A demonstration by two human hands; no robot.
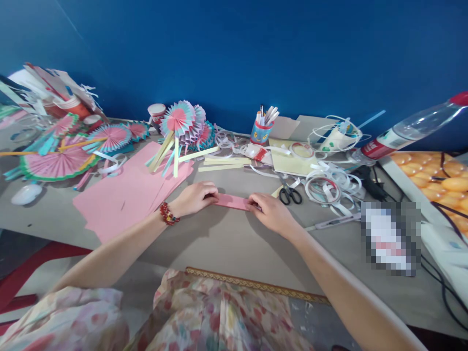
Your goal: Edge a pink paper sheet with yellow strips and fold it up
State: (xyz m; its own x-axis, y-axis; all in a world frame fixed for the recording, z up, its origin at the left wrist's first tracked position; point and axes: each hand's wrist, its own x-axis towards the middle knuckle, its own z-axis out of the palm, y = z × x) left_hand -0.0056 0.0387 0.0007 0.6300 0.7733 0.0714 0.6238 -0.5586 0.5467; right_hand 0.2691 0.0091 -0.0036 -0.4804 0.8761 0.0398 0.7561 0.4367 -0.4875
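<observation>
A narrow folded strip of pink paper [233,202] stretches between my two hands, just over the grey tabletop [219,248]. My left hand [195,198], with a red bead bracelet at its wrist, pinches the strip's left end. At the right end, the fingers of my right hand [269,210] are closed on the paper. Pink paper sheets [124,195] lie flat to the left of my left hand. Black-handled scissors [290,194] rest just beyond my right hand. The fingertips partly hide both ends of the strip.
Paper fans [179,122] stand at the back, with more at the left. A pen cup [262,130], tape rolls [323,189], a utility knife [334,222] and a glue gun [369,181] lie around the right side. A plastic bottle [413,129] leans at far right.
</observation>
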